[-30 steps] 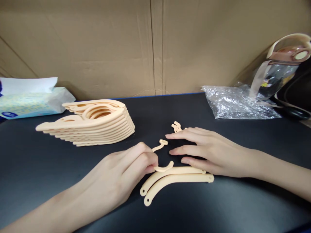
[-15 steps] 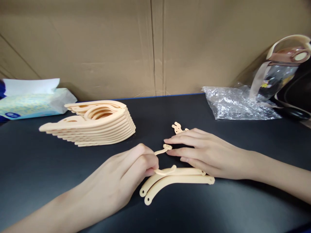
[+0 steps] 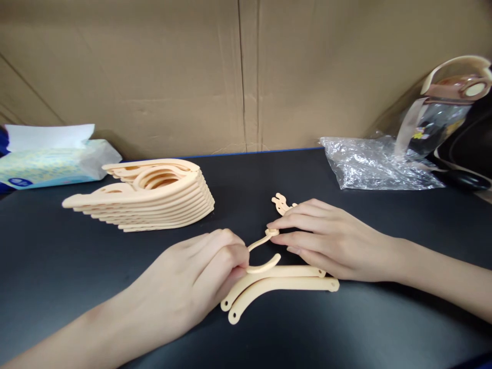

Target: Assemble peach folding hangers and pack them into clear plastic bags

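Observation:
My left hand (image 3: 215, 277) is closed around a cream plastic hanger hook (image 3: 265, 266). Its curved tip and thin stem point right out of my fist, and the rest is hidden by the fingers. The fingertips of my right hand (image 3: 323, 238) meet the small end of that stem and pinch it. Below the hook two cream curved hanger arms (image 3: 284, 284), holed at their ends, lie side by side on the table. Partly covered by my right hand, a small cream animal-shaped piece (image 3: 281, 203) lies just beyond it.
A stack of folded cream hangers (image 3: 169, 200) stands at the left, with a tissue pack (image 3: 57, 159) behind it. A crumpled clear plastic bag (image 3: 380, 166) and a clear bottle (image 3: 442, 123) are at the back right. Cardboard (image 3: 172, 77) walls off the dark table's (image 3: 307, 333) far side.
The hook in my left hand has turned and risen slightly, its stem end shifting right. My right fingertips have drawn back a little to the right and now close on that end.

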The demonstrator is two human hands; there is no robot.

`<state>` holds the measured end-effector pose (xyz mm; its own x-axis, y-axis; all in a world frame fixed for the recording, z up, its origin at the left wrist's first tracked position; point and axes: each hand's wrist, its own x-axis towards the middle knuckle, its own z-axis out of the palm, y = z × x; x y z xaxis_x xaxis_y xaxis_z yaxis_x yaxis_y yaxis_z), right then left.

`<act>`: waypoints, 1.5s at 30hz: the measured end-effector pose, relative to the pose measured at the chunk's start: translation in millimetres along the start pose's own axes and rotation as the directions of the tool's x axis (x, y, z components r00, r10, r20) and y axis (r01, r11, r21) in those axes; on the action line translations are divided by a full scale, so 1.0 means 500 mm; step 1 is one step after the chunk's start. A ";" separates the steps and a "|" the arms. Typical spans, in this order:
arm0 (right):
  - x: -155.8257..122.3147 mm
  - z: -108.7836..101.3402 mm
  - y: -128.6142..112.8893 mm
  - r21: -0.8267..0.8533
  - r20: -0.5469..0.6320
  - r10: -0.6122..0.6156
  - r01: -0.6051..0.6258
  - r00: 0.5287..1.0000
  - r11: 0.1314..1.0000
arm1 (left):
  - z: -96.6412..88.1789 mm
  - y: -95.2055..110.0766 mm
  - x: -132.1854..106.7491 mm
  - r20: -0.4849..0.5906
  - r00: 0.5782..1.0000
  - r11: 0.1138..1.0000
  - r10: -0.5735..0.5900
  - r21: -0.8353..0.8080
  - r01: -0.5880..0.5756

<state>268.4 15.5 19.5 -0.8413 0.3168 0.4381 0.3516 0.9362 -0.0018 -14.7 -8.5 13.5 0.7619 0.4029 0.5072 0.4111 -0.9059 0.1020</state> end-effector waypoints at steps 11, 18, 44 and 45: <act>-0.001 -0.006 0.007 -0.022 -0.070 -0.005 0.004 0.998 1.000 | 0.006 -0.002 0.001 -0.041 0.999 0.988 0.002 0.156 0.004; -0.002 -0.012 0.002 -0.002 -0.087 0.017 -0.018 0.996 1.000 | -0.005 -0.005 0.006 -0.039 0.999 0.948 -0.008 0.316 0.019; -0.001 -0.027 -0.024 -0.145 -0.285 0.022 -0.066 0.958 0.987 | -0.004 -0.011 -0.006 0.081 0.997 0.986 -0.011 0.168 -0.003; 0.000 -0.029 -0.025 -0.159 -0.278 0.012 -0.058 0.960 0.986 | -0.006 -0.010 -0.006 0.091 0.996 0.986 -0.015 0.167 0.000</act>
<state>270.0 1.6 32.5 -0.6897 0.2727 0.6708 0.4606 0.8800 0.1159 -20.2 -5.6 14.0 0.7979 0.4269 0.4255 0.4887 -0.8714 -0.0423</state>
